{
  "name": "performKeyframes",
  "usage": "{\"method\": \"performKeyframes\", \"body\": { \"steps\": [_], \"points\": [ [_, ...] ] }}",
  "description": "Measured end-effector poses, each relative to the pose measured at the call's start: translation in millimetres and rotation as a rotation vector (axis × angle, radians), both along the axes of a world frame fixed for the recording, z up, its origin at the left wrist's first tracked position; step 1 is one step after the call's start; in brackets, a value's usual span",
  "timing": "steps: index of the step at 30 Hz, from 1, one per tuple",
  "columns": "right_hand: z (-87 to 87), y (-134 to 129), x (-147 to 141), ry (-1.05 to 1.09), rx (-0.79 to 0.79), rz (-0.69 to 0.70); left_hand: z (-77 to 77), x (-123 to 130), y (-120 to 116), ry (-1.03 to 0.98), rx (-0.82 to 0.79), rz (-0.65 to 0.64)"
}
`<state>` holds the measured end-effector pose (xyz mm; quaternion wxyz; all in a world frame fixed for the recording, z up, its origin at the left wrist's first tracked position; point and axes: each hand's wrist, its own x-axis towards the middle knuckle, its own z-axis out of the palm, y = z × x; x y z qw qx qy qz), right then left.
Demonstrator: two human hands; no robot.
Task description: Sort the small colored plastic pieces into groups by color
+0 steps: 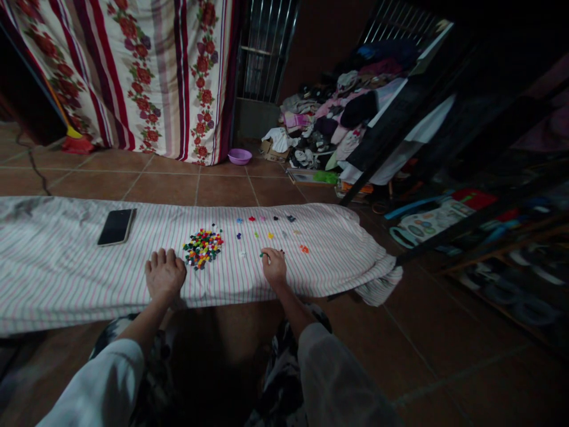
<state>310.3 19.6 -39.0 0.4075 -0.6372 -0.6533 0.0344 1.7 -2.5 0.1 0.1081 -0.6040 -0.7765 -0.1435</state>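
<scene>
My left hand (165, 274) lies on the striped cloth with its fingers spread, just left of a heap of small multicoloured pieces (203, 248). No object shows in it. Right of the heap, my right hand (274, 267) has its fingers pinched together at a small green piece (262, 255). Its fingers partly cover the spot. Small groups sorted by colour lie around it: white pieces (242, 254), yellow pieces (271, 236), red pieces (252, 219), dark blue pieces (239, 236) and orange pieces (304, 249). Several more groups are in the rows beyond.
A phone (116, 227) lies on the striped cloth (66, 267) at the left. Beyond are a floral curtain (164, 77), a purple basin (240, 156) and a heap of clothes (333, 118). A dark metal post (391, 142) and shelves stand at the right.
</scene>
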Motion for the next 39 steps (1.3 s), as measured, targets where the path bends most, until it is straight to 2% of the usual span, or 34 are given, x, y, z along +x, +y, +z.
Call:
{"method": "performKeyframes", "body": {
  "steps": [5, 11, 17, 24, 28, 34, 39],
  "points": [
    [-0.1, -1, -1, 0.010, 0.024, -0.004, -3.9, -1, 1, -0.035, 0.028, -0.010],
    [9.7, -2, -13, 0.031, 0.081, 0.049, -5.2, -1, 2, -0.033, 0.027, 0.011],
    [16.4, -7, -38, 0.038, 0.054, 0.161, -7.6, -2, 3, -0.054, 0.030, 0.010],
    [14.8, -12, -74, 0.051, -0.012, 0.353, -7.8, -1, 4, -0.099, 0.037, 0.007],
    [14.3, -11, -95, 0.032, -0.082, 0.411, -6.0, 0, 3, -0.084, 0.040, 0.008],
    [11.6, -4, -120, -0.026, -0.135, 0.378, -3.7, -1, 3, -0.054, 0.043, 0.009],
    [12.8, -2, -127, -0.103, -0.173, 0.309, -6.2, -1, 4, -0.056, 0.032, 0.010]
  ]
}}
